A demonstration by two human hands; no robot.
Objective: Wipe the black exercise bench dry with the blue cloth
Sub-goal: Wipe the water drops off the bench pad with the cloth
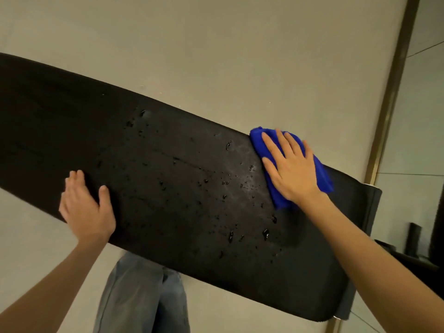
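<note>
Near the right end of the black exercise bench, the right grip presses the blue cloth flat, fingers straight, the left grip resting relaxed on its edge (droplets dot the middle; most wiping likely remains).

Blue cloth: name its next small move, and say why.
Probably sweep the blue cloth leftward along the black bench under the flat right hand: droplets bead the middle, and the left hand steadies the near edge.
</note>
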